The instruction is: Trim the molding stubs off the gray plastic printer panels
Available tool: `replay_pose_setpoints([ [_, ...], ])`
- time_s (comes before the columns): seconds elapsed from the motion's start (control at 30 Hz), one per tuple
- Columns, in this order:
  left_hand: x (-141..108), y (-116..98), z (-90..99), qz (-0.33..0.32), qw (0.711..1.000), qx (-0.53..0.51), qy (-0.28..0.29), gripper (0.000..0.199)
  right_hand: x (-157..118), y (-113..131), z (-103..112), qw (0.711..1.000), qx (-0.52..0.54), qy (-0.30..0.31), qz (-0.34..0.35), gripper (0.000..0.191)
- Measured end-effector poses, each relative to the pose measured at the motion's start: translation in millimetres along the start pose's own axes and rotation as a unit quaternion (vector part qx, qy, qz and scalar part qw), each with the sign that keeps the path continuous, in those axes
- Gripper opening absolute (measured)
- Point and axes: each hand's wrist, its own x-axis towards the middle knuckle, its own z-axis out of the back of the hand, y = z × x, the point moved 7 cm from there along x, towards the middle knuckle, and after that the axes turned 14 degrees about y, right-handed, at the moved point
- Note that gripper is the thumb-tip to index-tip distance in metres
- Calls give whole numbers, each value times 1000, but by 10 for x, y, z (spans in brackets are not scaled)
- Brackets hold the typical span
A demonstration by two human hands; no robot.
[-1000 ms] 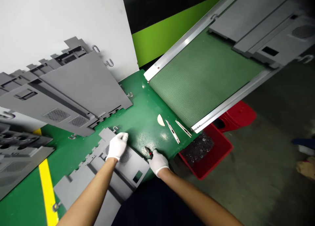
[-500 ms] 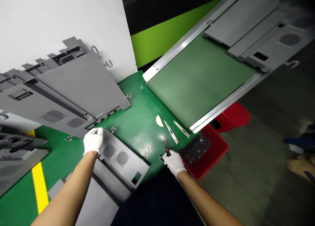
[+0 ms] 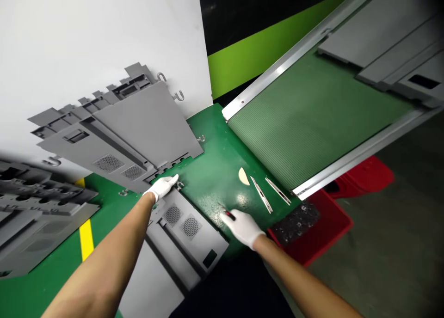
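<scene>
Green tabletop [image 3: 208, 170]: grey panel [image 3: 183, 258] flat, another panel [image 3: 149, 124] leaning, two slim tools [image 3: 261, 195], cream half-disc [image 3: 243, 176].

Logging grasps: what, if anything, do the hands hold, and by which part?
Right hand: a red-and-black tool, apparently by its handle. Left hand: at the lower gray panel; any hold cannot be told.

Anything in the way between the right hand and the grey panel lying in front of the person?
Nothing visible: between the right hand, holding a red-and-black tool, and the grey panel, only green tabletop with dark specks shows. The left hand is at the panel's far end.
</scene>
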Motion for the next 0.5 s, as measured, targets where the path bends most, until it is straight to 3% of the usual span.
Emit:
replay_pose_setpoints([
  [0.1,17,69,-68,4,1000,-2,13,64,636,639,-332,996,-68,48,12,70],
  [0.2,31,125,-104,6,1000,-9,23,65,1017,987,-540,992,-101,68,13,76],
  [0.3,42,147,-103,11,999,-24,30,67,1181,1107,-615,990,-124,67,4,77],
  [0.5,58,142,-87,13,998,-39,43,71,1324,1126,-603,988,-138,66,20,79],
])
